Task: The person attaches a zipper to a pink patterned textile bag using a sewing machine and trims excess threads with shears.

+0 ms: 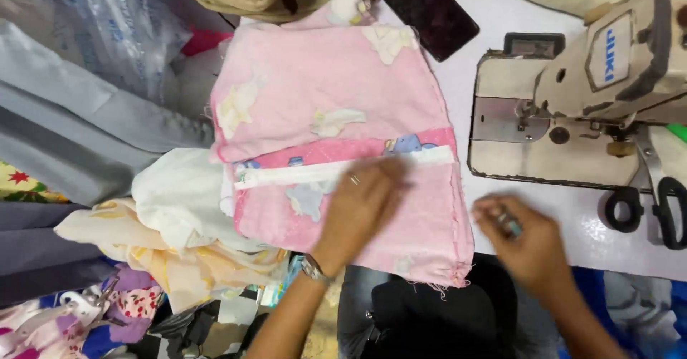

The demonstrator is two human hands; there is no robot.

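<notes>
left hand (pixel 361 200) lay flat on pink zippered fabric (pixel 336 116) beside sewing machine (pixel 572 94); right hand (pixel 522 234) pinched something small, blurred; could bunch if dragged.

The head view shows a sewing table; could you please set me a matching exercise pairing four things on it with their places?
Things:
1. left hand
2. right hand
3. dark phone
4. scissors

Places:
A. at the table's far edge, above the pink fabric
B. pressing the pink fabric beside the white zipper
C. at the right, below the sewing machine
D. over the white table, right of the fabric

Pairs: 1-B, 2-D, 3-A, 4-C
</notes>
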